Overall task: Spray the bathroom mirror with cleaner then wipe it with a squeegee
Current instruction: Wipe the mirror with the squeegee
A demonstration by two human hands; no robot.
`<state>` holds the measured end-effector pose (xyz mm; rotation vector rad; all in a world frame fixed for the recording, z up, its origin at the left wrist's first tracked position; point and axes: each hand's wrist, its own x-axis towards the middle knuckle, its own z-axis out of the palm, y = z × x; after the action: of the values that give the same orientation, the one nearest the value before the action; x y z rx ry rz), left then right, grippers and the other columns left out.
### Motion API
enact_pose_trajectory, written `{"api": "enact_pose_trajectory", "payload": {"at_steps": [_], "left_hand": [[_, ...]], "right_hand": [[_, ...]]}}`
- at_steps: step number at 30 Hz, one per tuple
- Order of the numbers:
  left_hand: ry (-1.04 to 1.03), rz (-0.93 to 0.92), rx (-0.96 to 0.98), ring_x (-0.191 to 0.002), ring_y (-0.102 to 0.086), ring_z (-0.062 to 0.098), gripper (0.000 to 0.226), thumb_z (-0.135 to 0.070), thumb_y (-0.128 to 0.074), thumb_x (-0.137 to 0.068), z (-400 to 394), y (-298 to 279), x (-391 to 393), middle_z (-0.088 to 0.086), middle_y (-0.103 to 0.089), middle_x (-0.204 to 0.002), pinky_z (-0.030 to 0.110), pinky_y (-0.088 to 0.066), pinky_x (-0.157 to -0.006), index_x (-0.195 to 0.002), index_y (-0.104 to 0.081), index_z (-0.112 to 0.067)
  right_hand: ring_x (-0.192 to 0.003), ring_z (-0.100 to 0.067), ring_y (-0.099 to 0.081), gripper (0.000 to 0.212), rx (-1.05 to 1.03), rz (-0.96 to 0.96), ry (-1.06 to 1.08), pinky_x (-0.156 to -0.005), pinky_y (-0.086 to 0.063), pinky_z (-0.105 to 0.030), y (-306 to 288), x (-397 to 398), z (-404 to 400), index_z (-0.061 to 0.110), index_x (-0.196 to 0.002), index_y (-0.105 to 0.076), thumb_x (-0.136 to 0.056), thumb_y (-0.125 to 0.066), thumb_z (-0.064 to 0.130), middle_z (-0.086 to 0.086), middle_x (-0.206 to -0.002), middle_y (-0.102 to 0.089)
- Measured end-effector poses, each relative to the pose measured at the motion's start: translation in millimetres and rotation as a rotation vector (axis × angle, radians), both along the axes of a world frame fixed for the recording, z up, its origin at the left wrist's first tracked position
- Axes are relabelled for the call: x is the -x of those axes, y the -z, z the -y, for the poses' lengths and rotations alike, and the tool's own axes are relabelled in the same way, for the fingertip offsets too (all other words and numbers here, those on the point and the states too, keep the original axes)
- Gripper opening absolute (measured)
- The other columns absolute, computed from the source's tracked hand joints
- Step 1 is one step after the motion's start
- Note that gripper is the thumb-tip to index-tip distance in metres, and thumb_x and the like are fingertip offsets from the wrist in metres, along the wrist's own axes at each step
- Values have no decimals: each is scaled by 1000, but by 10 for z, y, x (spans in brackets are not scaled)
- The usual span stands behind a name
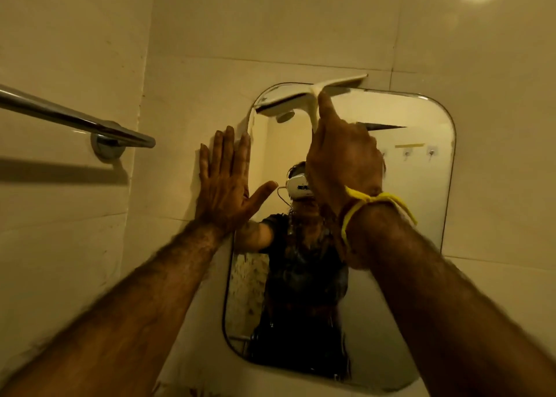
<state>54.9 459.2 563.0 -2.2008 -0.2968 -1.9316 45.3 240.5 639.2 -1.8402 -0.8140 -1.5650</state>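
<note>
Right hand (343, 158) clamped on cream squeegee (313, 94) handle, index finger stretched along it. Blade tilted across top edge of mirror (406, 192), right end over the tile. Left hand (225, 183) flat, fingers straight and spread, pressed on wall tile (180, 101) at mirror's left edge. Yellow band (367, 204) on right wrist. Chrome towel bar (75, 119) on left wall.
</note>
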Motion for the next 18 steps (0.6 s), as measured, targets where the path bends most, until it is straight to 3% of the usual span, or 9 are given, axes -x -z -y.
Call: {"api": "enact_pose_trajectory", "payload": {"at_steps": [3, 7, 11, 13, 14, 18], "left_hand": [[10, -3, -13, -157, 4, 30, 98, -78, -31, -90, -8, -5, 23, 13, 1, -169, 62, -3, -122, -162, -9, -15], [-2, -17, -20, -156, 4, 31, 98, -78, -31, -90, 6, 8, 19, 14, 1, -169, 61, -1, -123, -162, -8, -15], [-12, -4, -43, -156, 1, 33, 97, -79, -27, -91, 19, 12, 16, 16, -3, -169, 62, -2, -122, -162, -11, -15], [-19, -10, -34, -156, -1, 33, 98, -81, -25, -89, 23, 11, 33, 16, -4, -169, 63, -4, -122, -162, -13, -16], [-18, -18, -33, -156, -1, 34, 98, -81, -25, -89, 21, 10, 45, 16, -5, -169, 64, -4, -121, -162, -14, -16], [7, -39, -59, -156, 0, 36, 97, -80, -30, -89, 14, -2, 65, 16, -5, -169, 66, -1, -121, -162, -15, -18]], "right_hand": [[-53, -18, -51, 60, 9, -39, -21, -48, -49, -31, 246, -6, 52, 30, -152, -22, -99, -48, 22, -3, -68, -53], [-48, -8, -37, 60, 60, -47, -23, -46, -40, -23, 886, 5, 212, 25, -153, -25, -99, -49, 27, 1, -68, -47], [-50, -13, -50, 59, -7, -26, 6, -46, -47, -27, 337, -6, 64, 28, -152, -25, -98, -48, 20, 1, -66, -53], [-52, -15, -50, 62, -61, -68, -12, -45, -40, -24, 85, 0, -21, 28, -151, -27, -95, -50, 17, 2, -66, -52], [-52, -15, -48, 63, -79, -90, -21, -44, -37, -23, 74, 7, -43, 29, -152, -26, -95, -50, 17, 3, -65, -50], [-51, -11, -50, 66, -56, -120, -35, -49, -52, -28, 604, 48, -5, 28, -155, -15, -97, -49, 22, 1, -66, -53]]}}
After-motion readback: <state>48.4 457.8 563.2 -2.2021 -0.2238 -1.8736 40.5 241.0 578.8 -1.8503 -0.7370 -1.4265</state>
